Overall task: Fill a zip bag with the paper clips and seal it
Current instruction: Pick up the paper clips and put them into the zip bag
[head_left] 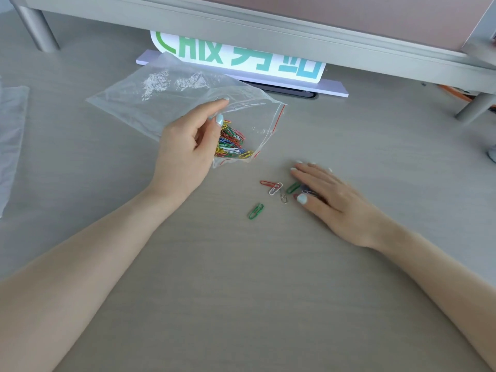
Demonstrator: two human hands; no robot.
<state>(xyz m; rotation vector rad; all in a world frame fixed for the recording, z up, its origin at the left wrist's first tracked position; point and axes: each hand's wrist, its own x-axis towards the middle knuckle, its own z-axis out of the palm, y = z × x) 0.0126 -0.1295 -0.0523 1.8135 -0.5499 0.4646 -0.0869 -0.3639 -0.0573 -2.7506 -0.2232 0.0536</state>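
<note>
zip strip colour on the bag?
Red, running along the open mouth of the zip bag; head view, the only one, shows it clearly.

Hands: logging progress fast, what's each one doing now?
Left hand: holds the zip bag open.
Right hand: open, flat on loose paper clips.

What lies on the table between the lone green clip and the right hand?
In the head view, a red clip, a white clip and a silver clip lie between the green clip and right hand.
</note>
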